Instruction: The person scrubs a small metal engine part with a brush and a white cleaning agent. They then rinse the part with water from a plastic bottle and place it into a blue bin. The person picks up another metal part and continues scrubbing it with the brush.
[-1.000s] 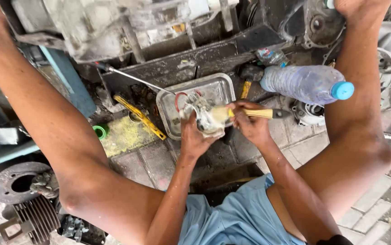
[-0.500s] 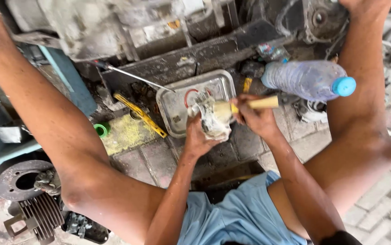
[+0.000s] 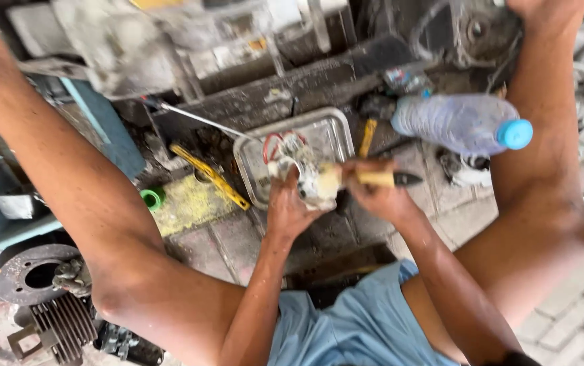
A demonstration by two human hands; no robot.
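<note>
My left hand [image 3: 290, 207] grips a small, pale, grimy engine part [image 3: 309, 177] with red wires, held just over the near edge of a metal tray [image 3: 336, 129]. My right hand [image 3: 373, 193] is closed on a brush with a pale wooden handle [image 3: 376, 177], whose bristle end rests against the part. Both hands meet in the middle of the view, between my bent knees.
A clear plastic bottle with a blue cap [image 3: 465, 123] lies to the right of the tray. A yellow tool [image 3: 212, 177] and a green cap [image 3: 150, 198] lie on the left. A finned engine cylinder [image 3: 54, 325] sits at bottom left, machinery behind.
Both hands have shifted slightly with the part and brush; the brush handle now points right and level, instead of angled up, still working against the part.
</note>
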